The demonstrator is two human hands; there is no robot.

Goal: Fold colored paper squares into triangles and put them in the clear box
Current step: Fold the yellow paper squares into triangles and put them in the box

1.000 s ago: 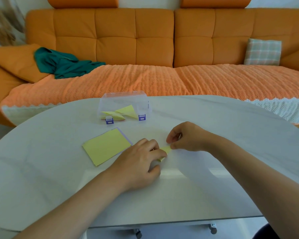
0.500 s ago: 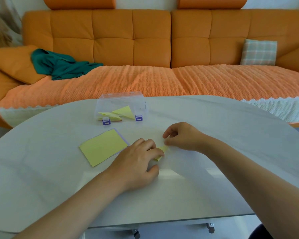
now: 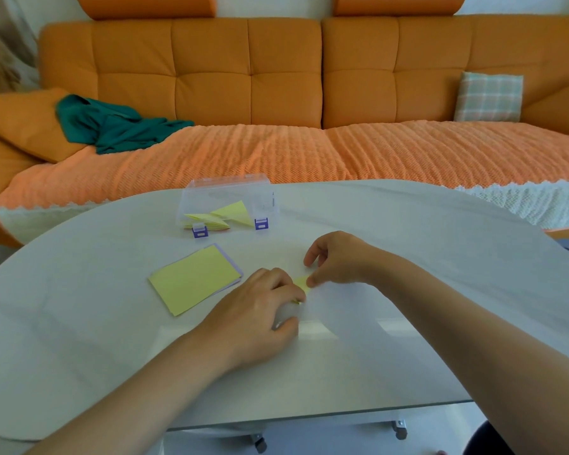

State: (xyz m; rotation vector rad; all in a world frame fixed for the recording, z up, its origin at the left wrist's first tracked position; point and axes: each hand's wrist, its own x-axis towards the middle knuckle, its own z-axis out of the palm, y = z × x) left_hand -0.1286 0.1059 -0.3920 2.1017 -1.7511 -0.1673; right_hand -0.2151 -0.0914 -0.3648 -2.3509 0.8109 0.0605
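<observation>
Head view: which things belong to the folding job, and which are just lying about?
Job: yellow paper held by left hand and right hand; stack of paper squares; clear box with folded triangles inside.
Lying about: green cloth, plaid cushion, both on the orange sofa.

The left hand covers most of the yellow paper; only a small corner shows, its fold unreadable. Both forearms run off the bottom edge, the worktop off both sides.
</observation>
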